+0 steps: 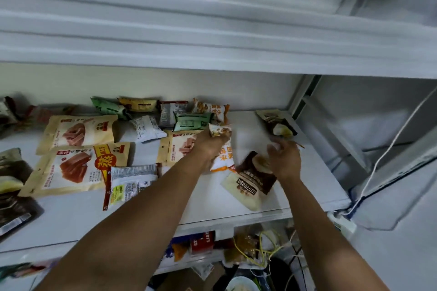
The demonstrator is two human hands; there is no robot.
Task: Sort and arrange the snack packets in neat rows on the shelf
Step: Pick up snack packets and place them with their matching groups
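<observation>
Snack packets lie scattered on the white shelf (255,198). My left hand (208,146) grips an orange and white packet (223,149) near the shelf's middle. My right hand (283,160) hovers with loosely curled fingers just above a brown and cream packet (250,182), and I cannot tell if it touches it. A second brown and cream packet (276,123) lies at the back right. Two large tan packets (78,132) (75,168) with red meat pictures lie at the left. Green packets (191,120) (108,106) sit along the back wall.
Another shelf board (212,54) hangs low overhead. A silver and red packet (127,184) lies near the front edge. Dark packets (14,210) lie at the far left. A white cord (378,158) runs down the right side. The lower shelf (248,250) holds mixed items and yellow wire.
</observation>
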